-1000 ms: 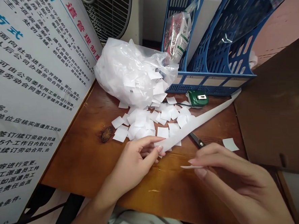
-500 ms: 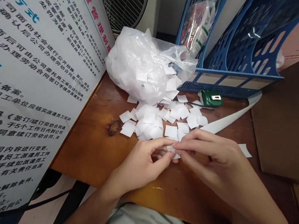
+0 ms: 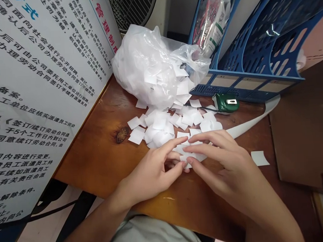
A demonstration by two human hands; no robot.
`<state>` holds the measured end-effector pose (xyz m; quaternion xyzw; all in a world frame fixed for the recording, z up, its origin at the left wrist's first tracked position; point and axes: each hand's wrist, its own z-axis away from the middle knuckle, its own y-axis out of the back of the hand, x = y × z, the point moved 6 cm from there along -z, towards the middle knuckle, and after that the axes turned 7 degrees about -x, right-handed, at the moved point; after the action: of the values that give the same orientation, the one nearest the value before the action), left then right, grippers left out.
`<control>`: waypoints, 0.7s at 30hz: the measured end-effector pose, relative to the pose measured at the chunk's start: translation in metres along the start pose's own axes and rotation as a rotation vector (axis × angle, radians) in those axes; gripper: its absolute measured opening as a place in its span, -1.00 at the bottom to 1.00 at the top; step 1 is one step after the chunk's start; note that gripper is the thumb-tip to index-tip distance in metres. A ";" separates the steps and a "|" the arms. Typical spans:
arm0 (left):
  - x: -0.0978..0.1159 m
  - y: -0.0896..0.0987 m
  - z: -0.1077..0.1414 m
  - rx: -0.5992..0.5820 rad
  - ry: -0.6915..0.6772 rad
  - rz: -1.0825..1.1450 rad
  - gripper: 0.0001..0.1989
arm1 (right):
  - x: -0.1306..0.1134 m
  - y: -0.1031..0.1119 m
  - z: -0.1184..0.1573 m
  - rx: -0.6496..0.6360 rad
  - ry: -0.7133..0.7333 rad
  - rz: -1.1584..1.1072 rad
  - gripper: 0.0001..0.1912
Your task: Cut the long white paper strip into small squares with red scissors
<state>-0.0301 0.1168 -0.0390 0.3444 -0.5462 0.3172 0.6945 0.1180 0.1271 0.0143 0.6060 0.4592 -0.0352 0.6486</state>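
Between the thumb and fingers of my left hand [image 3: 150, 171] is a small white paper piece [image 3: 183, 158]. My right hand [image 3: 224, 157] is just to the right, thumb and fingers spread apart, its fingertips close to that piece; whether the thumb touches it I cannot tell. Beyond both hands lies a loose pile of white paper squares [image 3: 159, 130], some partly hidden behind my fingers. A long white paper strip [image 3: 256, 122] runs from behind my right hand toward the back right.
A clear plastic bag [image 3: 144, 67] full of white pieces stands behind the pile. Right of it are a green tape measure [image 3: 226, 103] and a blue file rack [image 3: 229, 73]. A single paper piece [image 3: 260, 158] lies near a brown box [image 3: 302, 138]. A printed board [image 3: 39, 88] borders the wooden table [image 3: 103, 153].
My right hand's fingers have spread and come away from the paper piece, which the left hand still pinches. The left index finger has lifted. The view has shifted slightly.
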 end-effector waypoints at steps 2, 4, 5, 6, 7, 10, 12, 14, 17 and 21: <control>0.000 0.000 0.000 0.030 0.003 0.061 -0.47 | 0.003 -0.001 0.000 -0.062 -0.046 0.012 -0.84; 0.000 -0.001 -0.001 0.070 0.034 0.168 -0.49 | 0.007 0.001 0.001 -0.094 -0.108 -0.056 -0.89; -0.001 -0.002 -0.002 0.081 0.059 0.230 -0.52 | 0.009 0.003 0.001 -0.086 -0.136 -0.107 -0.90; -0.001 -0.004 -0.003 0.085 0.086 0.287 -0.58 | 0.011 0.006 0.002 -0.068 -0.160 -0.163 -0.90; -0.001 -0.006 -0.004 0.086 0.111 0.334 -0.65 | 0.013 0.008 0.002 -0.051 -0.181 -0.217 -0.90; 0.000 -0.008 -0.006 0.112 0.139 0.392 -0.77 | 0.020 0.011 0.003 -0.044 -0.225 -0.339 -0.90; 0.001 -0.007 -0.006 0.140 0.142 0.400 -0.78 | 0.025 0.012 0.004 -0.039 -0.252 -0.379 -0.91; 0.002 -0.008 -0.006 0.138 0.142 0.400 -0.79 | 0.030 0.012 0.005 -0.032 -0.283 -0.390 -0.92; 0.002 -0.008 -0.006 0.125 0.141 0.404 -0.79 | 0.034 0.011 0.005 -0.025 -0.305 -0.384 -0.94; 0.003 -0.008 -0.005 0.116 0.147 0.405 -0.79 | 0.037 0.010 0.005 -0.021 -0.310 -0.383 -0.95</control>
<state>-0.0202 0.1171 -0.0384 0.2432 -0.5330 0.5052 0.6337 0.1485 0.1442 -0.0024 0.4887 0.4610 -0.2451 0.6989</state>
